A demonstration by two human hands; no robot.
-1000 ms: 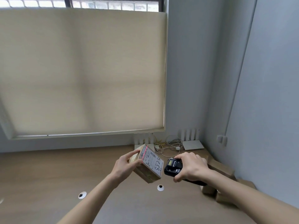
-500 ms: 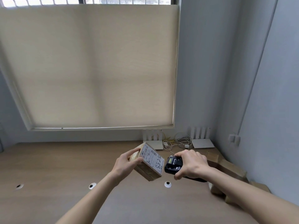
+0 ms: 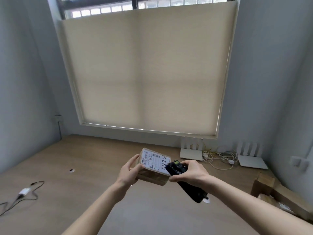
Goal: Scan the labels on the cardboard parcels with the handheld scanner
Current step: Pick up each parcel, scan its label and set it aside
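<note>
Left hand [image 3: 129, 172] grips the parcel [image 3: 153, 167]; right hand [image 3: 191, 173] grips the scanner [image 3: 183, 178] at its 3 o'clock — tilt label [image 3: 155, 160] squarely toward it.

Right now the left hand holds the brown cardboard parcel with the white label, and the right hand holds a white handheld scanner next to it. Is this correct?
Not quite: the handheld scanner in the right hand is black, not white. The head view shows this. The rest is correct: the left hand holds the brown cardboard parcel with the white label, and the scanner is next to it.
</note>
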